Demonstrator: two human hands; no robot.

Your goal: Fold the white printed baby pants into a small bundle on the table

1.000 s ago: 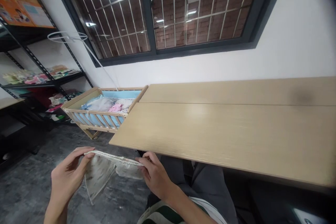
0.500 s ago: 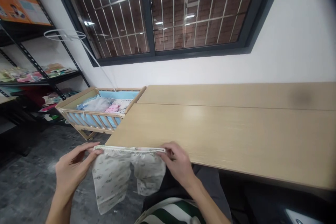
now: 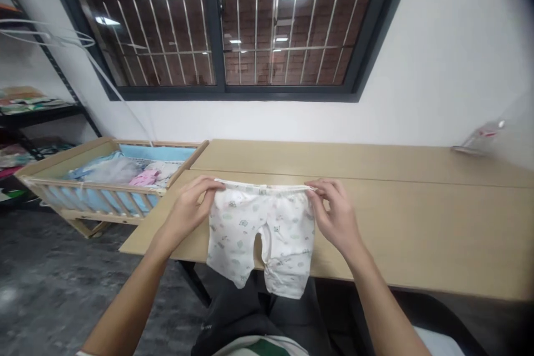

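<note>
A small pair of white shorts [image 3: 237,228] with a faint printed pattern is stretched by its waistband between my two hands. My left hand [image 3: 189,208] pinches the left end of the waistband. At the other end, my right hand [image 3: 336,214] grips the band between thumb and fingers. The legs hang down past the front edge of the wooden table [image 3: 396,222], and the upper part of the shorts is over the tabletop. Whether the cloth touches the table I cannot tell.
A wooden crib [image 3: 100,189] with blue lining and pink and white cloth stands left of the table. Behind it are dark shelves [image 3: 41,114] with folded fabric. A clear plastic item [image 3: 479,139] lies at the back right. A barred window [image 3: 225,28] is above.
Both hands have carried the shorts up and to the right, from before the table's left corner to over its front edge. The view has turned right, bringing the plastic item into sight.
</note>
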